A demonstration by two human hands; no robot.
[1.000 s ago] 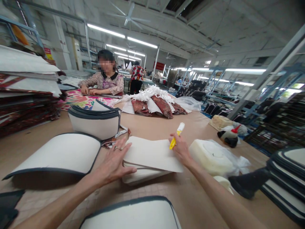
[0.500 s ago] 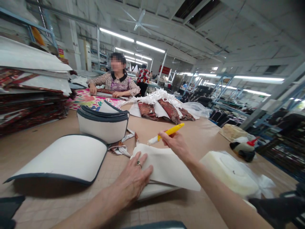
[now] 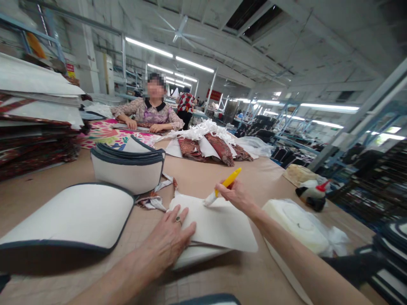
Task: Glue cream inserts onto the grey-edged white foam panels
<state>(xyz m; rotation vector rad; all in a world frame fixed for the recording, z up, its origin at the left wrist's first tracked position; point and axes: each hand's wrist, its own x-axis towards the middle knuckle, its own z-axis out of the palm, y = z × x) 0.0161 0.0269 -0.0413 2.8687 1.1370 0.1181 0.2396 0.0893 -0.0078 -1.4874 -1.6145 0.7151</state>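
My right hand (image 3: 233, 195) is closed round the yellow handle of a brush (image 3: 229, 178). Its whitish bristle end meets the top of a white sheet (image 3: 219, 224), near the sheet's far edge. That sheet lies uppermost on a small stack of white pieces (image 3: 200, 255). Fingers spread, my left hand (image 3: 173, 233) rests flat on the left part of the sheet. To the left lies a curved white panel with dark edging (image 3: 73, 216). Behind it stands a pile of similar dark-edged panels (image 3: 127, 169).
A plastic-wrapped, cream-coloured block (image 3: 295, 228) sits right of my right forearm, a red-tipped bottle (image 3: 313, 195) beyond it. Fabric scraps (image 3: 151, 201) lie past my left hand. Patterned rolls (image 3: 219, 148) and a co-worker (image 3: 152, 110) are across the table. Tall stacks (image 3: 34, 114) rise at left.
My right hand has lowered the brush from beyond the sheet's far edge onto its surface, with the handle now more upright. My left hand stays on the sheet. The whole view has shifted slightly.
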